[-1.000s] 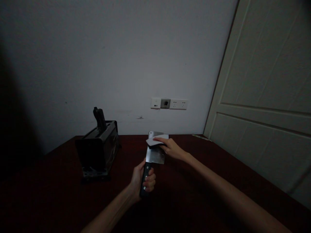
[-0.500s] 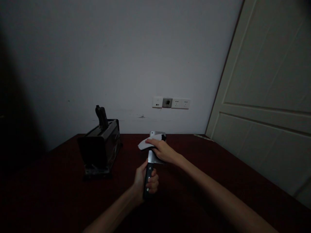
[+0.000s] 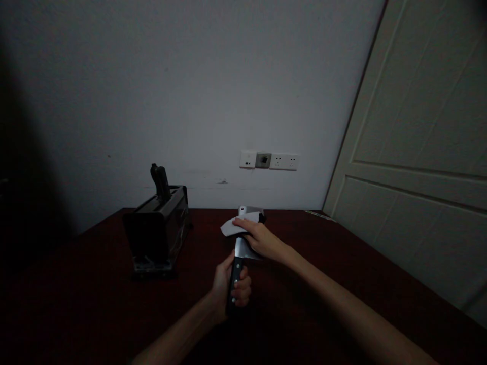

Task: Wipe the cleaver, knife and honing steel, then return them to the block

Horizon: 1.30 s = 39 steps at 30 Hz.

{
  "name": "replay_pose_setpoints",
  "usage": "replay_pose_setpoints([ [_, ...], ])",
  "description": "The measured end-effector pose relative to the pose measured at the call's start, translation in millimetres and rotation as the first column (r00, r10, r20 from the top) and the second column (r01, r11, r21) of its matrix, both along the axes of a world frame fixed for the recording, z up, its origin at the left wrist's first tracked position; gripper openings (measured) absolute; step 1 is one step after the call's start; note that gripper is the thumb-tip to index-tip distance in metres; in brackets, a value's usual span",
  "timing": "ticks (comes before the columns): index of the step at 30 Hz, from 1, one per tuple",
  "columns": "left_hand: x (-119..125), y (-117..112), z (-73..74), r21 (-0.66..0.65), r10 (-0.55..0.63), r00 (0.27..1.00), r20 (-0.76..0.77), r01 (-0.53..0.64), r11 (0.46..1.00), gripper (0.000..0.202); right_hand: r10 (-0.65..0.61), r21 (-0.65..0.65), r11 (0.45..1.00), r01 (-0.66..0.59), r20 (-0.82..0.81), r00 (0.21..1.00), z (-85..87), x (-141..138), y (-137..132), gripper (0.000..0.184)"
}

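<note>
Left hand (image 3: 231,285): grip closed round the black riveted handle (image 3: 235,274) of a broad steel cleaver (image 3: 242,248); right hand (image 3: 263,240): grip closed on a white, dark-edged sheet (image 3: 230,227) over it; dark-red desk (image 3: 207,238) beneath.

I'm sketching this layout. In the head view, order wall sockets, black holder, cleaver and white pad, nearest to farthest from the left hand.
1. Cleaver: gripped in the left hand.
2. White pad: just beyond, under the right hand.
3. Black holder: off to the left.
4. Wall sockets: ahead, slightly right.
</note>
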<state>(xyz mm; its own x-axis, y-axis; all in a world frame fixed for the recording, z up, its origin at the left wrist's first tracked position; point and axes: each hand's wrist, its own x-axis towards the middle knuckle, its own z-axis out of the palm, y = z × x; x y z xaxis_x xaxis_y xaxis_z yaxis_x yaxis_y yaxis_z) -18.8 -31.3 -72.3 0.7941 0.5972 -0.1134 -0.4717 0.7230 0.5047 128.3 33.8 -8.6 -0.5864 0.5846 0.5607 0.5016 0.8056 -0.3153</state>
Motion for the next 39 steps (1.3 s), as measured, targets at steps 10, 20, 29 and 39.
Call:
replay_pose_setpoints([
  [10,-1,0,0.9,0.020,0.010,1.000,0.029,-0.011,1.000,0.070,-0.177,0.062,0.982,0.178,-0.022,0.984,12.9,5,39,0.045],
  [20,0,0,3.5,0.015,0.042,0.999,-0.030,-0.042,0.999,0.070,-0.262,0.068,0.962,0.265,-0.049,0.964,10.5,12,35,0.043],
  [29,-1,-1,3.1,0.030,0.040,0.999,-0.035,-0.039,0.999,0.067,-0.228,0.063,0.970,0.234,-0.090,0.969,16.1,10,34,0.044],
  [39,-7,6,-2.2,0.024,0.148,0.989,-0.020,-0.147,0.989,0.054,0.029,-0.115,0.993,-0.036,-0.058,0.998,-23.1,-1,-48,0.046],
])
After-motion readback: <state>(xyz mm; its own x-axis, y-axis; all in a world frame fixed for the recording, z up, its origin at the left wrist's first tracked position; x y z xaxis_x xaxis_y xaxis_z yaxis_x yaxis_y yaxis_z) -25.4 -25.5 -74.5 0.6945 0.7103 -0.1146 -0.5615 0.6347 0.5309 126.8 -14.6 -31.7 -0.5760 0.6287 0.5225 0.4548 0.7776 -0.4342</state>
